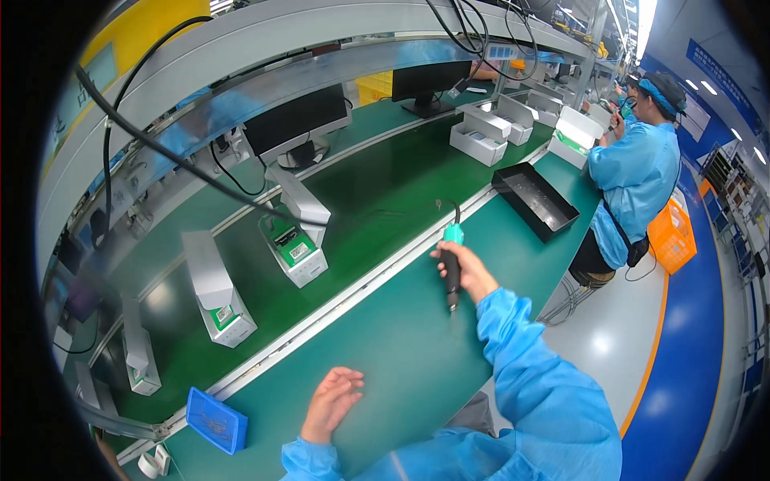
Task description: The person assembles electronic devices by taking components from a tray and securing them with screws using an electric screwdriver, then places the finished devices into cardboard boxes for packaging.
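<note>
My right hand (472, 276) is wrapped round the black grip of an electric screwdriver (451, 271), above the green workbench (385, 353). The screwdriver has a teal top with a cable, and its bit points down. Nearer to me, my left hand (330, 398) hovers over the bench with loosely bent fingers and nothing in them. Left of it, a blue tray (228, 425) holds small, thin pieces, too small to name. A black tray (536, 200) lies at the bench's far right.
Beyond a metal rail, open white boxes (227, 325) with green contents stand on the green conveyor belt (361, 200). More white boxes (479, 144) stand farther right. Monitors (297, 120) stand behind the belt. A co-worker (638, 160) in blue stands at right, near an orange crate (672, 236).
</note>
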Demonstrator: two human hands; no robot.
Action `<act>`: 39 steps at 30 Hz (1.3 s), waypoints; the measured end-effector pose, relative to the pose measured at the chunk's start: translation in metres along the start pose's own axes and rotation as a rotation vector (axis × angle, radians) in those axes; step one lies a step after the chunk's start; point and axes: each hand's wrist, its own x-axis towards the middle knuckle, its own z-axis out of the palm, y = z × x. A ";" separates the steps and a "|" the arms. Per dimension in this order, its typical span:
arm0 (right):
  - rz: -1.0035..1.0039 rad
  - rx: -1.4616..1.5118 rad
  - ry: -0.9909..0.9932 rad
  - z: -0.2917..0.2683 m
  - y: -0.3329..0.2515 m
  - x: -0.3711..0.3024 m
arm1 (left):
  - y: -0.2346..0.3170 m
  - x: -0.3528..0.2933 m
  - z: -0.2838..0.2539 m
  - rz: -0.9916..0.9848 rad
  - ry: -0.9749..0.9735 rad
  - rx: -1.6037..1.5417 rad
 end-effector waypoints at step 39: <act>-0.480 -1.730 0.784 -0.056 -0.187 0.209 | 0.001 0.010 -0.019 -0.197 -0.084 -0.217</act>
